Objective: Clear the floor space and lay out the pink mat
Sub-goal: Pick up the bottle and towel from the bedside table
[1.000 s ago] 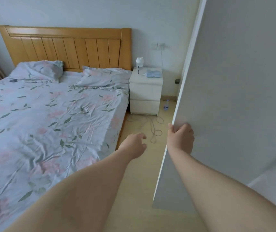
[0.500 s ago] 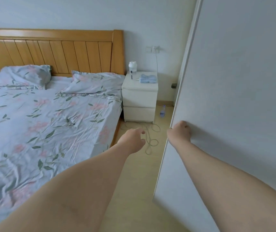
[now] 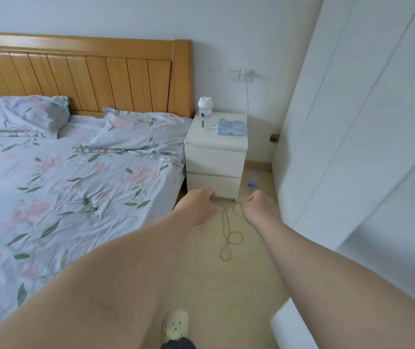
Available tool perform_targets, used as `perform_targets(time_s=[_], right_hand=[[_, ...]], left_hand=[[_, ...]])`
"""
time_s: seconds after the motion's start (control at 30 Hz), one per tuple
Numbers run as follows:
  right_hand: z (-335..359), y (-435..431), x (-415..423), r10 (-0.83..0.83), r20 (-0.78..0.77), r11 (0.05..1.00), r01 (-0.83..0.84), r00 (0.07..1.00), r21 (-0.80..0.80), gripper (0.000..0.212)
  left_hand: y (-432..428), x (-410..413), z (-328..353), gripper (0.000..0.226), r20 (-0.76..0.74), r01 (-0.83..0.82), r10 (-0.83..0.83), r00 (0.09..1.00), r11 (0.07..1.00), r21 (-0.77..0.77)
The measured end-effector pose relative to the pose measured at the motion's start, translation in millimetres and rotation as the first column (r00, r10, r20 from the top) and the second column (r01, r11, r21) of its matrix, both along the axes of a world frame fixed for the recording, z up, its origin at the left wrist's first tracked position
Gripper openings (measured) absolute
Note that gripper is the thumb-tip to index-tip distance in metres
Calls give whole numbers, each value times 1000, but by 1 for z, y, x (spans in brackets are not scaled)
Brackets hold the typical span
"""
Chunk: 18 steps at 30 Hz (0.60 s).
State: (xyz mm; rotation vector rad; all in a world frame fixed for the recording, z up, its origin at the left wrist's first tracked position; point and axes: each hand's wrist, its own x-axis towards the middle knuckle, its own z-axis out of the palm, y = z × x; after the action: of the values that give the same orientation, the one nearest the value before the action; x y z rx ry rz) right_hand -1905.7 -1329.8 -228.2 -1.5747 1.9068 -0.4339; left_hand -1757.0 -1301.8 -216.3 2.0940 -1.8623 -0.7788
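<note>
**Both hands out over a bare strip of floor, nothing held**

Head view: The left hand (image 3: 197, 206) reaches forward at about 12 o'clock, fingers loosely curled and gripping nothing. The right hand (image 3: 260, 207) is just to its right at 1 o'clock, drawn into a loose fist, also without anything in it. Between and below them a thin grey cable (image 3: 229, 235) lies in loops on the pale wood floor (image 3: 226, 285); whether either hand touches it cannot be told.

Beyond the hands stands a white two-drawer nightstand (image 3: 215, 159). On its top, a white shaker bottle (image 3: 205, 112) carries dark marks too small to read, and a folded blue cloth (image 3: 230, 127) lies beside it. A clear plastic bottle (image 3: 251, 182) stands on the floor at the nightstand's right; its label shows purple print, illegible here. A charger plug (image 3: 246, 73) sits in the wall socket above, its cord running down behind the nightstand.

From 9 to 11 o'clock is the bed (image 3: 63, 185) with a floral sheet, two matching pillows and a wooden headboard (image 3: 88, 71). A white wardrobe (image 3: 365, 122) fills 2 to 4 o'clock. At 6 o'clock a cream clog (image 3: 175, 326) shows on one foot.

The pink mat is nowhere in view.
</note>
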Motion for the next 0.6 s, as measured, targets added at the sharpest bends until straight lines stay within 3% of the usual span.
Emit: perform_targets(time_s=[0.37, 0.6], right_hand=[[4, -249, 121, -5, 132, 1000, 5, 991, 0, 13], [-6, -391, 153, -19, 125, 1000, 16, 992, 26, 6]], left_hand=[[-258, 108, 5, 42, 37, 27, -26, 999, 999, -20], [-402, 153, -2, 41, 24, 25, -25, 999, 1000, 1]])
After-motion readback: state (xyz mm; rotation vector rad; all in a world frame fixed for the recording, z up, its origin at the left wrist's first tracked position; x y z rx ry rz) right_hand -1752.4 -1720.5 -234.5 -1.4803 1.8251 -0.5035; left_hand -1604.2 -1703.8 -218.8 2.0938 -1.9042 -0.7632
